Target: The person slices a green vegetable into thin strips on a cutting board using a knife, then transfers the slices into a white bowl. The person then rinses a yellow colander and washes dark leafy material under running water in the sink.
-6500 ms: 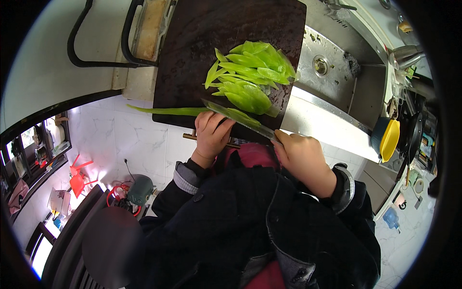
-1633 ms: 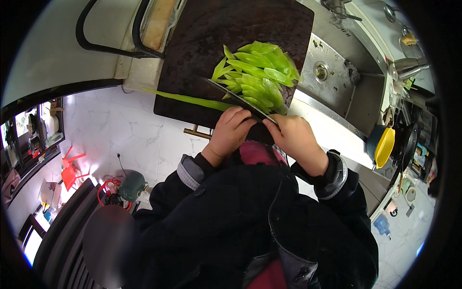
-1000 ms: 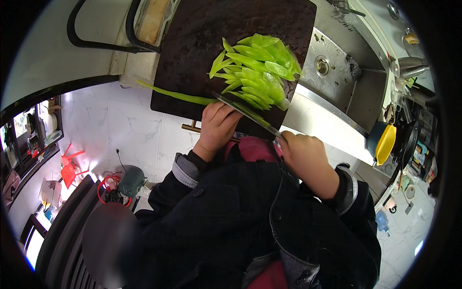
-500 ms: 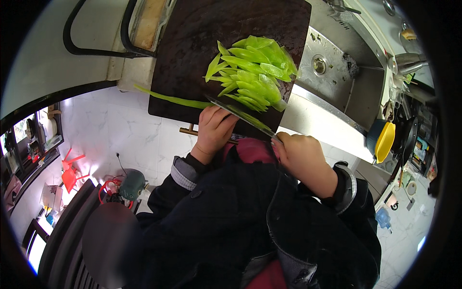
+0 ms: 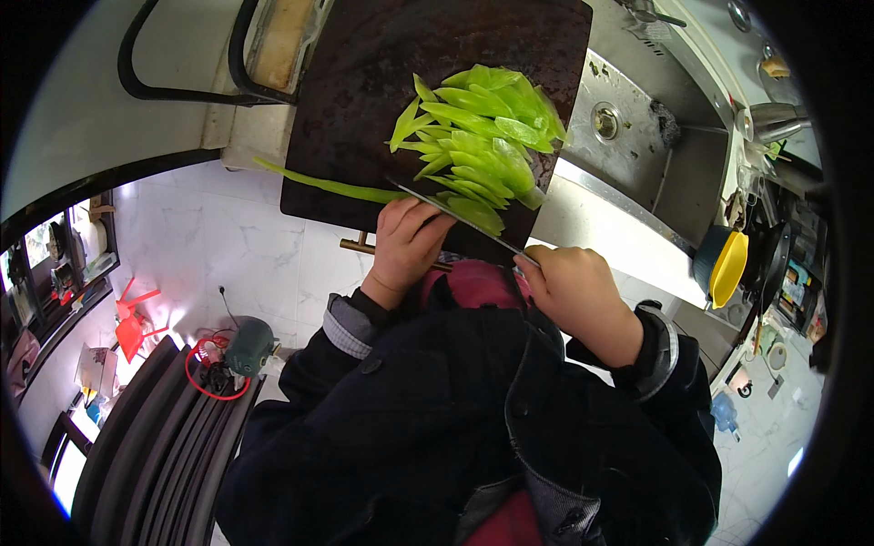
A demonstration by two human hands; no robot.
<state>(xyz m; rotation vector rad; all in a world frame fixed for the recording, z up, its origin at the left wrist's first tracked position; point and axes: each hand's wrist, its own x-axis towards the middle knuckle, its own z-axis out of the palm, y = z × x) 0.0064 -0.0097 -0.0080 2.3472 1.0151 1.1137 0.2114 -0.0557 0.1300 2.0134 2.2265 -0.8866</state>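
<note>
A dark cutting board [image 5: 364, 64] carries a pile of pale green, translucent celtuce slices [image 5: 478, 118]. From the board's left edge a long, thin celtuce piece [image 5: 332, 187] runs in under the fingertips of my left hand [image 5: 405, 241], which presses it down near the board's front edge. My right hand [image 5: 583, 287] is wrapped round the handle of a kitchen knife [image 5: 487, 237]. The blade slants up to the left, close against my left fingers, seen almost edge-on. Just beyond it lies a fresh slice [image 5: 473, 214]. My right hand covers most of the handle.
Right of the board is a steel sink [image 5: 628, 155] with a drain. A yellow and grey container [image 5: 724, 264] stands at the counter's right end. Black metal bars [image 5: 237, 64] rise at the upper left. A green tank-like machine [image 5: 250, 346] sits behind on the left.
The knife has tilted to a steeper, more edge-on angle, baring the slice beyond it. Both hands stay nearly in place. A blurred shape at the lower left has gone from view.
</note>
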